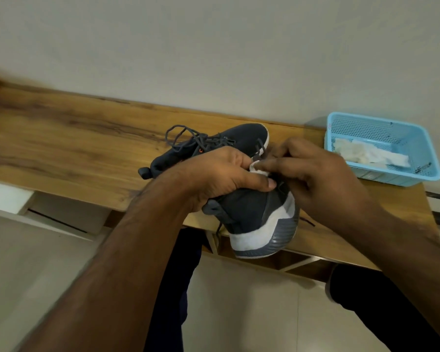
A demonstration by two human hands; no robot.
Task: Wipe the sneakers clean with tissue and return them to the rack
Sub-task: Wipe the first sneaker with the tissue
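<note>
Left hand (221, 171) grips the dark sneaker (254, 212) by its collar, holding it over the near edge of the wooden shelf (61, 138), heel toward the viewer, long axis running away toward the toe. Right hand (313, 174), fingers curled, pinches a white tissue (258, 167) at the upper; the second sneaker (214, 146) lies just behind, and used tissues (366, 153) fill the blue basket (417, 148) at right.

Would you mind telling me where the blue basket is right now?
The blue basket sits at the right end of the wooden shelf in the head view, against the wall, just right of the right hand, with used tissue inside.
</note>
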